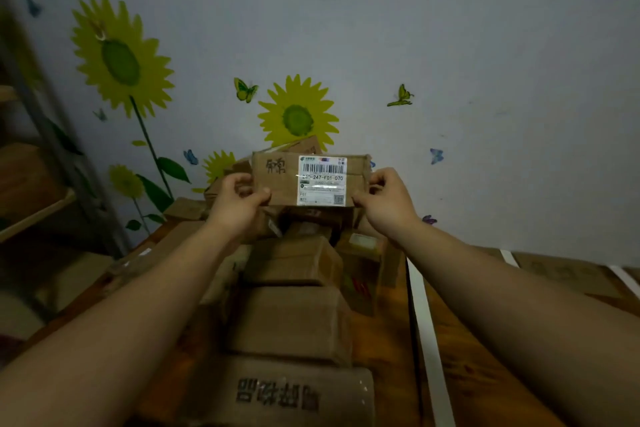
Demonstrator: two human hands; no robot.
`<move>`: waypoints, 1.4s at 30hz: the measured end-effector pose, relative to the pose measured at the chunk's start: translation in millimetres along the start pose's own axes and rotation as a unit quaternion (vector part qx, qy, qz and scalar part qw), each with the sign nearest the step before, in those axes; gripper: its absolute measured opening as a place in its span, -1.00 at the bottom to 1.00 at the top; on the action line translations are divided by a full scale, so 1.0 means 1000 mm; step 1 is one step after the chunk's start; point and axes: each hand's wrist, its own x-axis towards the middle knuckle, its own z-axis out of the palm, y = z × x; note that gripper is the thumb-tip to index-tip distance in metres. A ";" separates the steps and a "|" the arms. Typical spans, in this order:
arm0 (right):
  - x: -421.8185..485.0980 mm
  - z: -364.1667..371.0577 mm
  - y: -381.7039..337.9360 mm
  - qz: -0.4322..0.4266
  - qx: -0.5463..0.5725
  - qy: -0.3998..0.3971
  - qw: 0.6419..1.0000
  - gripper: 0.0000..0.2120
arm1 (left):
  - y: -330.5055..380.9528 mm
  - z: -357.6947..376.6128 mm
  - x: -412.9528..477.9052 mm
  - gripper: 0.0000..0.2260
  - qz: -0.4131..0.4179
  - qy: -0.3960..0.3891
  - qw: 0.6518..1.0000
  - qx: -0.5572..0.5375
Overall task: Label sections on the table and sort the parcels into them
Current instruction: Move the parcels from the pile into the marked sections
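I hold a small brown cardboard parcel (282,180) up in front of me, its white barcode label (322,180) facing the camera and handwriting on its left part. My left hand (239,199) grips its left end and my right hand (384,198) grips its right end. Below it a heap of several brown parcels (294,315) covers the wooden table (388,350). White tape strips (427,333) run across the table to the right of the heap. A flat parcel (564,274) lies beyond a second strip (509,257).
A wall with sunflower and butterfly stickers (121,59) stands right behind the table. A metal shelf rack (38,208) with boxes is on the left. A parcel with printed characters (277,392) lies at the near edge.
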 end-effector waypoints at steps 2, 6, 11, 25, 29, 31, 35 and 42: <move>-0.020 -0.019 0.003 -0.014 -0.003 0.014 1.000 -0.75 | 0.006 0.009 -0.031 -0.69 0.017 -0.008 1.000 -0.010; -0.053 -0.060 0.007 -0.017 0.007 0.030 0.999 -0.74 | 0.013 0.029 -0.083 -0.66 0.041 -0.029 0.998 -0.039; -0.081 -0.105 0.013 -0.001 0.009 0.066 0.998 -0.72 | 0.028 0.058 -0.113 -0.68 0.073 -0.073 0.994 -0.041; -0.204 -0.336 0.072 0.063 -0.081 0.291 0.951 -0.54 | 0.068 0.278 -0.247 -0.63 0.144 -0.351 0.924 0.055; -0.246 -0.443 0.106 0.085 -0.127 0.342 0.927 -0.59 | 0.090 0.377 -0.316 -0.65 0.155 -0.417 0.894 0.051; -0.267 -0.499 0.128 0.105 -0.164 0.363 0.911 -0.50 | 0.097 0.427 -0.356 -0.64 0.149 -0.446 0.881 0.044; -0.308 -0.597 0.165 0.126 -0.198 0.377 0.896 -0.36 | 0.106 0.520 -0.431 -0.63 0.128 -0.498 0.857 0.035; -0.342 -0.707 0.217 0.194 -0.239 0.375 0.874 -0.33 | 0.105 0.636 -0.514 -0.57 0.122 -0.541 0.831 0.025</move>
